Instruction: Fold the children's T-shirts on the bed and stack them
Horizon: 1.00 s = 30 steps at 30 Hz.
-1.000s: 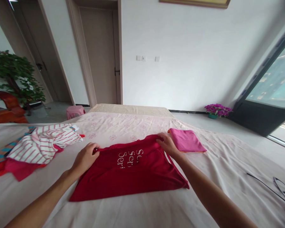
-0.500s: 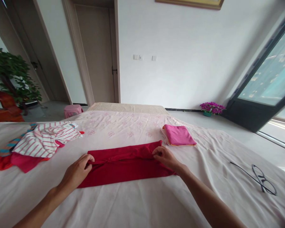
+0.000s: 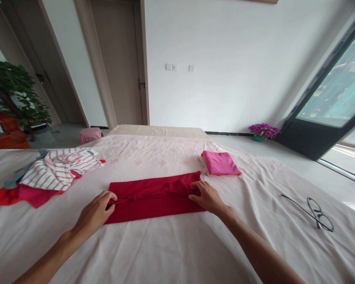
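Note:
A dark red shirt (image 3: 154,203) lies on the bed in front of me, folded into a wide strip with a bunched edge running along its middle. My left hand (image 3: 99,207) is closed on the strip's left end, thumb and fingers pinching the cloth. At the right end my right hand (image 3: 205,196) pinches the same shirt, fingers bent over the fold. The lettering on the shirt is hidden inside the fold. Just beyond my right hand sits a folded stack with a pink garment (image 3: 221,163) on top.
A loose heap of clothes with a striped shirt (image 3: 56,169) lies at the left. Black-framed glasses (image 3: 319,215) rest on the pale bedsheet (image 3: 154,252) at the right. Past the bed stand a pink stool (image 3: 90,135) and a pot of purple flowers (image 3: 264,131).
The shirt's far edge came over towards me, covering the lettering and making a narrower strip. Both hands moved nearer with it, and then shifted little. The view also turned slightly.

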{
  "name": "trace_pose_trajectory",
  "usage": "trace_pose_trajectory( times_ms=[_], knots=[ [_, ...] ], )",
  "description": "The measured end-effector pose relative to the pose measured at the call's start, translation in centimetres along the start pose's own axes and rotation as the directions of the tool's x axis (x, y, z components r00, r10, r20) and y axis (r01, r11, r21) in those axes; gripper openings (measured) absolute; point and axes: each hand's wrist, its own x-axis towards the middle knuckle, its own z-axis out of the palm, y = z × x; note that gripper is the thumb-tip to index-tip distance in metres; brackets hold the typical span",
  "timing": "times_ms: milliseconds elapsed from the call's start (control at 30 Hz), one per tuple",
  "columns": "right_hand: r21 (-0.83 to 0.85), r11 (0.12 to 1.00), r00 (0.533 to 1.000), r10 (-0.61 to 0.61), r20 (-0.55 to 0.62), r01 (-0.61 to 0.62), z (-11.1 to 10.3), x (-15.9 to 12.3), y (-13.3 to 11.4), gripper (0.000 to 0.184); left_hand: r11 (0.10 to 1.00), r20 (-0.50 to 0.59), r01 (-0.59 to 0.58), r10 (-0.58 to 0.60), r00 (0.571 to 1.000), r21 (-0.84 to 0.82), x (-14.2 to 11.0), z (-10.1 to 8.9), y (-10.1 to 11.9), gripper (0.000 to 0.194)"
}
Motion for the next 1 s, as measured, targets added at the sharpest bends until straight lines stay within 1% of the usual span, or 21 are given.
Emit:
trace_pose_trajectory(
  times_ms=[33, 100, 167, 233, 300, 367, 433, 467, 533, 600, 667, 700, 767, 800, 867, 933, 1000],
  knots=[
    [-0.064, 0.998, 1.000, -0.008, 0.001, 0.008, 0.0, 0.1, -0.2, 0.023, 1.000, 0.003, -0.010, 0.010, 1.000, 0.002, 0.0, 0.0, 0.2, 0.016],
    [-0.123, 0.992, 0.999, -0.037, -0.017, 0.035, -0.2, 0.4, -0.4, 0.014, 1.000, -0.016, -0.012, 0.012, 1.000, 0.000, 0.1, 0.1, 0.4, 0.018],
    [-0.099, 0.993, 0.996, -0.072, -0.060, 0.066, -0.5, 0.6, -0.4, 0.007, 1.000, -0.054, -0.005, 0.004, 0.999, -0.008, 0.2, 0.0, 0.4, 0.018],
    [-0.054, 0.993, 0.990, -0.110, -0.094, 0.105, -1.0, 0.5, -0.2, 0.008, 1.000, -0.082, -0.010, 0.009, 0.997, -0.016, 0.1, -0.2, 0.3, 0.018],
    [-0.025, 0.990, 0.988, -0.142, -0.065, 0.140, -1.3, -0.1, 0.2, 0.008, 0.999, -0.083, -0.034, 0.033, 0.996, -0.018, -0.2, -0.4, 0.1, 0.019],
    [-0.011, 0.990, 0.990, -0.138, 0.011, 0.139, -1.3, -0.8, 0.7, 0.012, 0.998, -0.055, -0.065, 0.066, 0.996, 0.002, -0.6, -0.5, 0.0, 0.020],
    [-0.005, 0.995, 0.991, -0.101, 0.085, 0.101, -1.3, -1.5, 0.9, 0.022, 0.995, -0.010, -0.089, 0.090, 0.996, 0.053, -1.0, -0.7, -0.1, 0.022],
    [-0.007, 0.997, 0.992, -0.079, 0.103, 0.081, -1.4, -1.7, 0.8, 0.026, 0.991, 0.007, -0.096, 0.095, 0.995, 0.088, -1.2, -0.8, 0.0, 0.023],
    [-0.001, 0.999, 0.993, -0.054, 0.108, 0.055, -1.8, -1.8, 0.2, 0.036, 0.983, -0.008, -0.100, 0.103, 0.995, 0.154, -1.2, -1.0, 0.3, 0.028],
    [0.039, 0.999, 0.994, -0.022, 0.105, 0.018, -2.4, -1.5, -0.8, 0.041, 0.978, -0.049, -0.119, 0.129, 0.990, 0.172, -1.0, -1.1, 1.1, 0.031],
    [0.082, 0.995, 0.990, 0.054, 0.131, -0.065, -2.6, -0.9, -2.0, 0.041, 0.978, -0.054, -0.164, 0.172, 0.984, 0.126, -0.7, -1.1, 2.4, 0.033],
    [0.086, 0.990, 0.984, 0.102, 0.146, -0.116, -2.4, -0.5, -2.5, 0.042, 0.978, -0.035, -0.190, 0.194, 0.980, 0.089, -0.5, -1.0, 3.2, 0.035],
    [0.056, 0.981, 0.972, 0.178, 0.154, -0.188, -1.4, 0.1, -3.2, 0.046, 0.972, 0.015, -0.232, 0.232, 0.973, 0.019, -0.2, -0.6, 5.0, 0.036],
    [0.045, 0.981, 0.972, 0.180, 0.149, -0.188, -0.7, 0.4, -3.4, 0.046, 0.970, 0.038, -0.245, 0.245, 0.969, -0.004, -0.2, -0.4, 5.7, 0.035],
    [0.096, 0.989, 0.988, 0.104, 0.118, -0.115, 0.8, 0.7, -3.4, 0.044, 0.967, 0.083, -0.255, 0.256, 0.963, -0.027, -0.1, 0.1, 6.8, 0.030],
    [0.225, 0.974, 0.999, -0.012, 0.032, 0.004, 1.9, 0.9, -2.8, 0.042, 0.971, 0.113, -0.237, 0.238, 0.965, -0.021, -0.2, 0.4, 7.0, 0.023],
    [0.295, 0.952, 0.996, -0.067, -0.063, 0.083, 2.3, 1.1, -2.0, 0.043, 0.981, 0.130, -0.196, 0.193, 0.973, 0.008, 0.0, 0.6, 6.8, 0.022]
  ],
)
